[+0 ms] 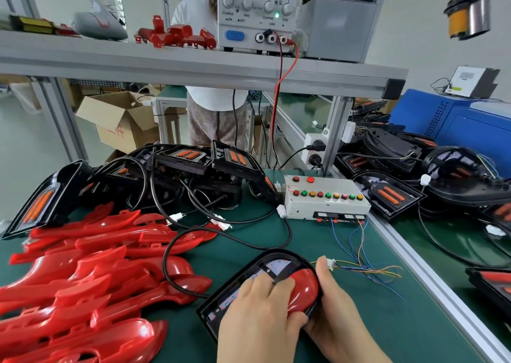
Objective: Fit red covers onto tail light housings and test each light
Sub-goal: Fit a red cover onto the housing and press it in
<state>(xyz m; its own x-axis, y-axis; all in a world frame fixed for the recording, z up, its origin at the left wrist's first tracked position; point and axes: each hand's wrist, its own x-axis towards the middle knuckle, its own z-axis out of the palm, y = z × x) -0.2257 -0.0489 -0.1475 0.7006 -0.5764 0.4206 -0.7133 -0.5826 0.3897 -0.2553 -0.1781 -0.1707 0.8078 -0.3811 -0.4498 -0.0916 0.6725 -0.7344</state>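
Note:
A black tail light housing point(257, 274) lies on the green mat near the front edge, with small red lights glowing inside it. A red cover point(302, 290) sits on its right part. My left hand point(257, 315) presses flat on the housing and the cover's left side. My right hand point(336, 310) grips the housing's right edge beside the cover. A white connector point(330, 263) with thin coloured wires lies by my right thumb. Several loose red covers point(91, 274) are heaped at the left.
A pile of black housings point(177, 174) with cables fills the back of the mat. A white test box point(326, 199) with coloured buttons stands at mid right. More housings point(431, 174) lie beyond the aluminium rail. A power supply point(257, 11) sits on the shelf; a person stands behind.

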